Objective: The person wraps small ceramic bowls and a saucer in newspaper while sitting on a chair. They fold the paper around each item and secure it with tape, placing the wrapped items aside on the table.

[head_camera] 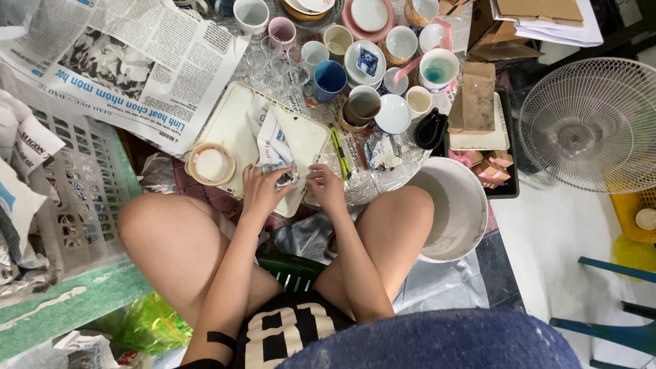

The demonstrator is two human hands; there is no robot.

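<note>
Newspaper-wrapped item (281, 174), at centre frame on the cream tray (232, 126), is light, likely fragile: your left hand (263, 191) grips it closed, your right hand (325, 188) rests loosely curled; support it underneath.

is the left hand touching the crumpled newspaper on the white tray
Touching. The head view shows the left hand with its fingers closed over the crumpled newspaper lying on the white tray, with no gap between them.
</note>
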